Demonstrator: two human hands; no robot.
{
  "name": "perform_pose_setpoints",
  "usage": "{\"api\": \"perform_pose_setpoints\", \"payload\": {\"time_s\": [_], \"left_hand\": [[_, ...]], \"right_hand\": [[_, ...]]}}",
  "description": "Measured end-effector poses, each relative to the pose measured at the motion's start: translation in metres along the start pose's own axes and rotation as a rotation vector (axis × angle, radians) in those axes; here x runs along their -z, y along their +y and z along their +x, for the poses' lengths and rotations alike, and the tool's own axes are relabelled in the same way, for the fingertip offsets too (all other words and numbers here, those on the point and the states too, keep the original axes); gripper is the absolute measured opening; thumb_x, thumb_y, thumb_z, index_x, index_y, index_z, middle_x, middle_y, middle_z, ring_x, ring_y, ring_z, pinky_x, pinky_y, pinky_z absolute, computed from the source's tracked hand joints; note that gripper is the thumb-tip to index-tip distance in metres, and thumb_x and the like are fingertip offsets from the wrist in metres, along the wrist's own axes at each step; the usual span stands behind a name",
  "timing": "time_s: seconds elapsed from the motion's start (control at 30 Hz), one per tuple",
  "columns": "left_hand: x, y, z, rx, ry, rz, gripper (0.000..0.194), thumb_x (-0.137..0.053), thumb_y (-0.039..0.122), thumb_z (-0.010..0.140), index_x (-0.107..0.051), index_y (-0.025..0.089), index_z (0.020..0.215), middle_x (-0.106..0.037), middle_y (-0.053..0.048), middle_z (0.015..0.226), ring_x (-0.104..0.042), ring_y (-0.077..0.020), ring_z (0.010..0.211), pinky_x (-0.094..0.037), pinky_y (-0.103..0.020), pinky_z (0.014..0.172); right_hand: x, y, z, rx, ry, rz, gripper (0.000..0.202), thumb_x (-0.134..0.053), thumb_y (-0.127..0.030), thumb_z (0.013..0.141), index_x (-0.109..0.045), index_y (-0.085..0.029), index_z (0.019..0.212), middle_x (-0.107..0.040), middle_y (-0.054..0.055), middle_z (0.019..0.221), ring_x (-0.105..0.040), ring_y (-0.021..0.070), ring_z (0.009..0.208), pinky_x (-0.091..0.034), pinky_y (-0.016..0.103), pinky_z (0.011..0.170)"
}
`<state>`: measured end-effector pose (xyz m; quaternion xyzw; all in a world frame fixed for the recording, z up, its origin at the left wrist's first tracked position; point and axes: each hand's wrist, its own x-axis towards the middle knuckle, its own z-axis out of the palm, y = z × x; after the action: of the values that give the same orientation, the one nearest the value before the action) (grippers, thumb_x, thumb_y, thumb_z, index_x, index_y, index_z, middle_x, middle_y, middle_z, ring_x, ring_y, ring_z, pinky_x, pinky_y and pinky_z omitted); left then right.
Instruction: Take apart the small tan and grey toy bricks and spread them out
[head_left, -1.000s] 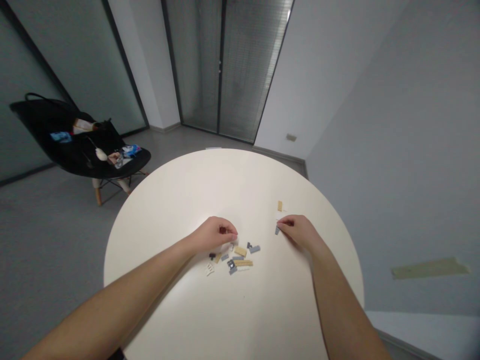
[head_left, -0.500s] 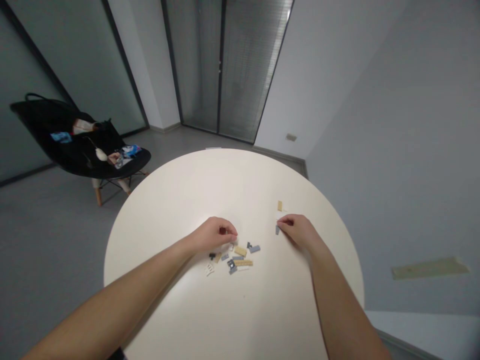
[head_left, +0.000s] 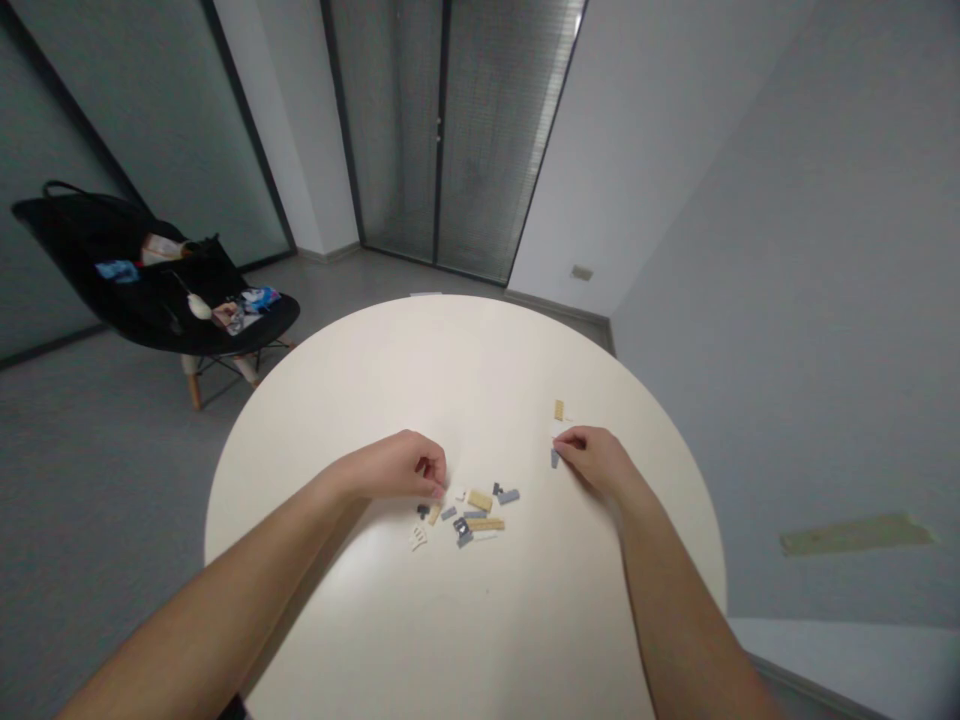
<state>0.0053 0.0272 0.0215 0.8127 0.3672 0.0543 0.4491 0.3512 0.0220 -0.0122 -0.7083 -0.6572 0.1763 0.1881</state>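
Several small building pieces lie loosely grouped on the round table: a tan plate, a long tan piece, a grey piece, a dark piece and a white piece among them. My left hand hovers at the group's upper left, fingers curled together; whatever they may pinch is too small to see. On the right, my right hand has thumb and forefinger pressed together at a white piece, just above a small grey piece. Beyond these lies another tan piece.
A black chair holding a bag and small items stands beyond the table at the left. Glass doors are behind the table, and a wall rises close to its right side.
My left hand has moved left, away from the middle of the pieces, uncovering a small white piece. My right hand has stayed nearly in place.
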Motion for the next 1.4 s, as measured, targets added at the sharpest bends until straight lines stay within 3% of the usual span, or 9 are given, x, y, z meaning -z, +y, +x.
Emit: {"api": "perform_pose_setpoints", "payload": {"time_s": [0.23,0.4,0.57,0.83,1.27,1.4], "left_hand": [[0.007,-0.003,-0.009,0.022,-0.171,0.062,0.034,-0.079,0.039,0.059,-0.063,0.018,0.080,-0.057,0.004,0.068,-0.052,-0.0119,0.062,-0.035,-0.022,0.056],[0.003,0.000,-0.011,0.031,-0.203,0.143,0.037,-0.081,0.036,0.055,-0.055,0.020,0.076,-0.056,0.006,0.068,-0.048,-0.0111,0.060,-0.031,-0.022,0.053],[0.001,0.000,-0.011,0.051,-0.199,0.221,0.037,-0.080,0.032,0.056,-0.049,0.020,0.073,-0.054,0.006,0.067,-0.045,-0.0111,0.059,-0.029,-0.023,0.052],[0.002,0.003,-0.011,0.032,-0.164,0.250,0.033,-0.077,0.032,0.060,-0.049,0.020,0.072,-0.053,0.005,0.068,-0.044,-0.0115,0.060,-0.027,-0.023,0.051],[-0.003,0.011,-0.009,0.051,-0.083,0.299,0.025,-0.070,0.038,0.069,-0.052,0.020,0.069,-0.055,0.003,0.066,-0.046,-0.0127,0.059,-0.026,-0.026,0.053],[-0.005,0.011,-0.007,0.055,-0.035,0.338,0.027,-0.067,0.042,0.073,-0.053,0.020,0.069,-0.056,0.002,0.066,-0.045,-0.0129,0.059,-0.025,-0.026,0.053]], "right_hand": [[0.003,-0.004,-0.003,0.005,0.008,-0.006,0.019,-0.059,-0.033,0.076,-0.073,-0.021,0.078,-0.073,0.003,0.080,-0.063,0.0175,0.074,-0.042,0.026,0.068],[0.003,-0.001,-0.003,-0.033,0.013,0.060,0.027,-0.050,-0.038,0.082,-0.069,-0.019,0.079,-0.070,0.003,0.070,-0.060,0.0151,0.062,-0.041,0.025,0.060],[0.002,0.005,-0.001,-0.135,0.070,0.236,0.028,-0.042,-0.036,0.085,-0.063,-0.019,0.088,-0.065,0.000,0.063,-0.053,0.0117,0.045,-0.038,0.024,0.048],[0.010,0.019,0.003,-0.165,0.275,0.270,0.033,-0.042,-0.038,0.082,-0.064,-0.017,0.093,-0.063,0.003,0.063,-0.051,0.0119,0.045,-0.035,0.023,0.044],[0.014,0.014,0.000,-0.166,0.281,0.171,0.035,-0.042,-0.037,0.083,-0.067,-0.016,0.096,-0.066,0.005,0.067,-0.054,0.0151,0.051,-0.037,0.027,0.050],[0.013,0.015,0.001,-0.137,0.295,0.073,0.037,-0.042,-0.034,0.084,-0.069,-0.016,0.101,-0.068,0.007,0.072,-0.059,0.0175,0.062,-0.041,0.028,0.058]]}}
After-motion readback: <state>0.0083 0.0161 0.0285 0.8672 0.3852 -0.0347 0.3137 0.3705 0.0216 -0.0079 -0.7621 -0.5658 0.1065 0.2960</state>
